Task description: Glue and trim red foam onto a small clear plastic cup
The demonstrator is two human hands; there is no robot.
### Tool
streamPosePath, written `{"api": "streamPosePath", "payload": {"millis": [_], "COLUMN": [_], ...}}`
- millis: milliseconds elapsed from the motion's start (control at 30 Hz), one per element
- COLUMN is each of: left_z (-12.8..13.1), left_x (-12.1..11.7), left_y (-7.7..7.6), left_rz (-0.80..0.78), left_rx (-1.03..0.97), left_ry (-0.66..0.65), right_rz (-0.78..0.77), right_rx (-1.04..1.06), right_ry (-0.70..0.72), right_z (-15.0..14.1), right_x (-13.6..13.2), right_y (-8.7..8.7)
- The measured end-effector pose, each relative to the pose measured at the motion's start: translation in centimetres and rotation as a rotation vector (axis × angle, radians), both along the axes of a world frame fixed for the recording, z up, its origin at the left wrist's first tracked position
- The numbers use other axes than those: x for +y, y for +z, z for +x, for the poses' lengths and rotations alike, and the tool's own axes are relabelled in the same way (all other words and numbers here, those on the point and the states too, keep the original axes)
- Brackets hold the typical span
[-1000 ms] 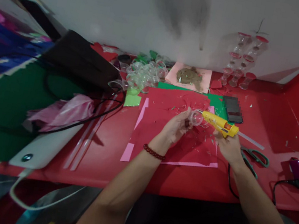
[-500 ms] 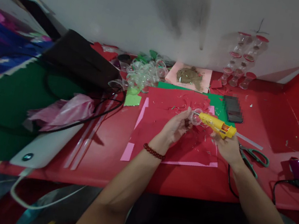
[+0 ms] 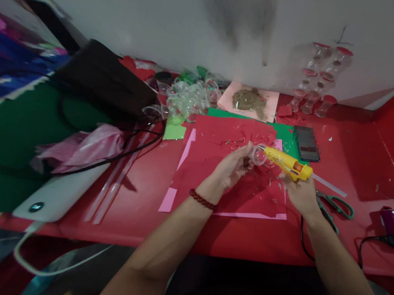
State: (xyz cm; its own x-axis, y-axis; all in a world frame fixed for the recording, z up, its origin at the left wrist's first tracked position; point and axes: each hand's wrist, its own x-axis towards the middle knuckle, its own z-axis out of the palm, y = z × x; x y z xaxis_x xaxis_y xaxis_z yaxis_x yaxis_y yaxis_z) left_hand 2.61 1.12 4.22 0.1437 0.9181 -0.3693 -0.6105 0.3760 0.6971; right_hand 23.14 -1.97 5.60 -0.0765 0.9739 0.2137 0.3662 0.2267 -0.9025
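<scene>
- Pinches a clear plastic cup (image 3: pixel 257 162) in the partly curled left hand (image 3: pixel 230 167), over the red sheet (image 3: pixel 197 178), between the front and back edges of the desk (image 3: pixel 143 194).
- Points the yellow glue gun (image 3: pixel 282 159) leftward at the cup, along a nearly side-to-side axis; cannot tell whether touching.
- Grips the gun's handle in the closed right hand (image 3: pixel 300 192), farther from the cup.
- Has a phone (image 3: pixel 308 148) nearby, toward the back edge.
</scene>
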Motion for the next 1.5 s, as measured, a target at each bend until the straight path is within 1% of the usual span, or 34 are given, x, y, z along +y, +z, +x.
{"api": "streamPosePath", "payload": {"millis": [233, 433, 567, 667, 800, 1000, 1167, 1267, 1367, 1500], "left_z": [-0.05, -0.17, -0.31, -0.37, -0.45, -0.53, -0.32, -0.35, -0.5, -0.51], "left_x": [0.11, 0.09, 0.13, 0.16, 0.21, 0.41, 0.43, 0.42, 0.44, 0.35], "left_y": [-0.3, -0.39, -0.33, -0.31, -0.3, -0.24, 0.0, 0.17, 0.23, 0.08], "left_rz": [0.0, 0.004, 0.009, 0.025, 0.013, 0.005, -0.021, -0.033, -0.034, 0.008], "left_rx": [0.002, 0.01, -0.005, -0.005, -0.006, -0.012, 0.005, 0.009, 0.016, 0.002], "left_ry": [0.004, 0.009, -0.014, -0.028, -0.007, 0.01, 0.067, 0.064, 0.046, 0.021], "right_rz": [0.028, 0.015, -0.008, -0.019, -0.022, 0.021, 0.091, 0.132, 0.112, 0.064], "right_rx": [-0.028, -0.02, 0.002, 0.002, -0.002, -0.006, -0.113, -0.147, -0.115, -0.061], "right_ry": [-0.014, 0.019, 0.054, 0.044, 0.028, 0.057, 0.1, 0.111, 0.124, 0.078], "right_z": [0.09, 0.1, -0.05, -0.16, -0.42, -0.55, -0.21, -0.21, -0.35, -0.5], "right_x": [0.01, -0.08, -0.24, -0.43, -0.6, -0.59, -0.62, -0.63, -0.68, -0.79], "right_y": [-0.15, -0.33, -0.19, -0.16, -0.34, -0.64, -0.65, -0.74, -0.7, -0.21]}}
